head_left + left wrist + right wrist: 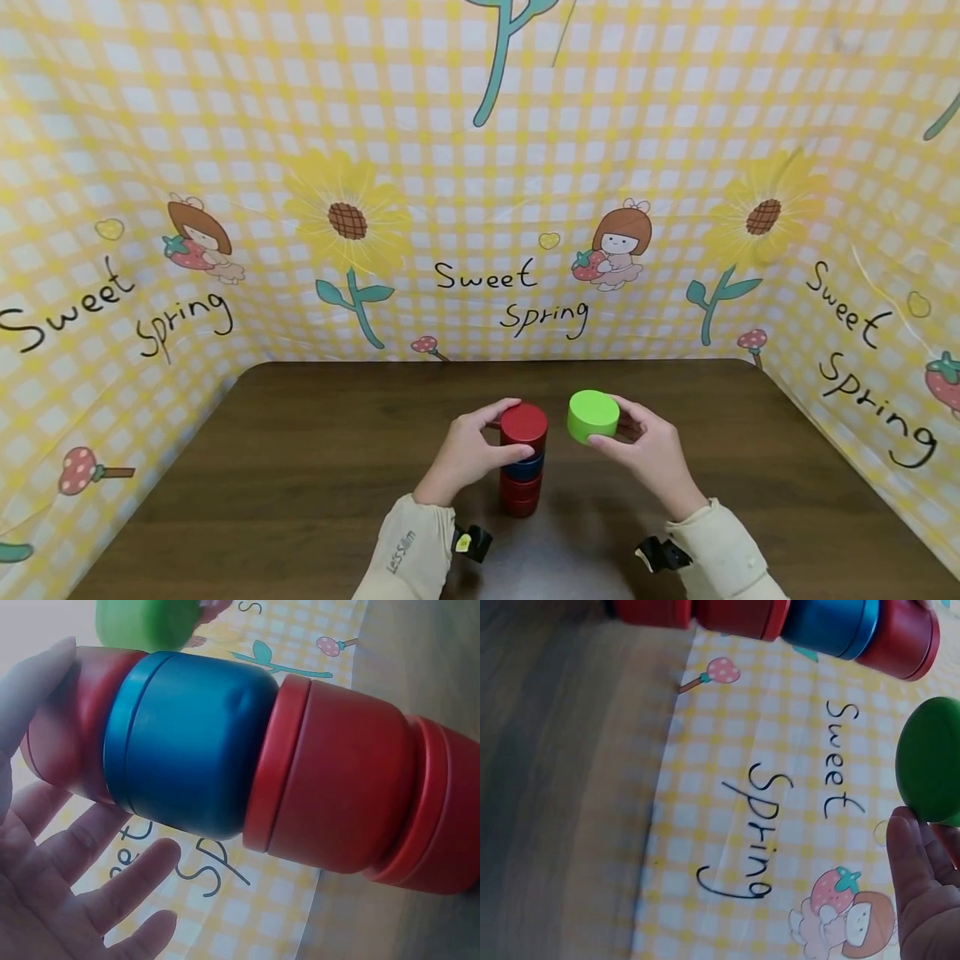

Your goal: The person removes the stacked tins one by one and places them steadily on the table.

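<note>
Red, blue, red, red from the top — a stack of canisters (525,469) stands on the brown surface (300,475). The left hand (468,450) has its grip round the top canister (523,423); the right hand (651,450) pinches a green canister (592,417) aloft — just beside it.

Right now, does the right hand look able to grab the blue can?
Probably not: the right hand holds the green can, and the blue can sits under the top red can, which the left hand grips.
</note>
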Available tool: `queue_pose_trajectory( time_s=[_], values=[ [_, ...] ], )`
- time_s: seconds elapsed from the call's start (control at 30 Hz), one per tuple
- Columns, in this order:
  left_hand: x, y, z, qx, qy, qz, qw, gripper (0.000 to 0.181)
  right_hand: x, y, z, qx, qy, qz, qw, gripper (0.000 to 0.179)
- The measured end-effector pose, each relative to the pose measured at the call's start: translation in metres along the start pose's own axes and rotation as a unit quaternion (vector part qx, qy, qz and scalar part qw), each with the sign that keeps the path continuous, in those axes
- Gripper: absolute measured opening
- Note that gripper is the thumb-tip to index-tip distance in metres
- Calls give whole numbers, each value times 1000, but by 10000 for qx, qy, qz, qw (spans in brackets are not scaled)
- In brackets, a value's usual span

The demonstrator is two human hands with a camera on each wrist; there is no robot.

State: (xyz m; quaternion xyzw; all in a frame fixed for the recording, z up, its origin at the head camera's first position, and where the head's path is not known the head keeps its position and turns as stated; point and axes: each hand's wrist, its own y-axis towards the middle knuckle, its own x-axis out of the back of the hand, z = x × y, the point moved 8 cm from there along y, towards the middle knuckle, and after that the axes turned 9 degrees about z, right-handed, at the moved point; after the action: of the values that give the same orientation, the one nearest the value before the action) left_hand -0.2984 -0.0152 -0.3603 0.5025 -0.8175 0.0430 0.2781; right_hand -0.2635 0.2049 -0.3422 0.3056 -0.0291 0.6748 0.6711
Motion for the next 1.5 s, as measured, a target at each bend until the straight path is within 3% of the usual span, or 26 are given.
queue_pose_trajectory(
  time_s=[0.33, 0.67, 0.8, 1.03, 1.5],
  values=[
    [0, 0, 0, 218, -14, 126, 9997, 57, 5, -3, -17, -210, -11, 207, 9996, 55],
    [2, 3, 0, 331, 123, 200, 9992, 60, 3, 6, -38, -247, 156, 1182, 9926, 52],
    [3, 3, 1, 368, 116, 203, 9990, 60, -2, 8, -38, -2, 115, 1752, 9845, 54],
    [4, 3, 0, 400, 155, 175, 9989, 59, -19, 5, -37, 491, 278, 2735, 9602, 57],
    [3, 3, -1, 325, -4, 237, 9992, 59, -32, 7, -54, 301, 78, 3457, 9378, 61]
  ],
)
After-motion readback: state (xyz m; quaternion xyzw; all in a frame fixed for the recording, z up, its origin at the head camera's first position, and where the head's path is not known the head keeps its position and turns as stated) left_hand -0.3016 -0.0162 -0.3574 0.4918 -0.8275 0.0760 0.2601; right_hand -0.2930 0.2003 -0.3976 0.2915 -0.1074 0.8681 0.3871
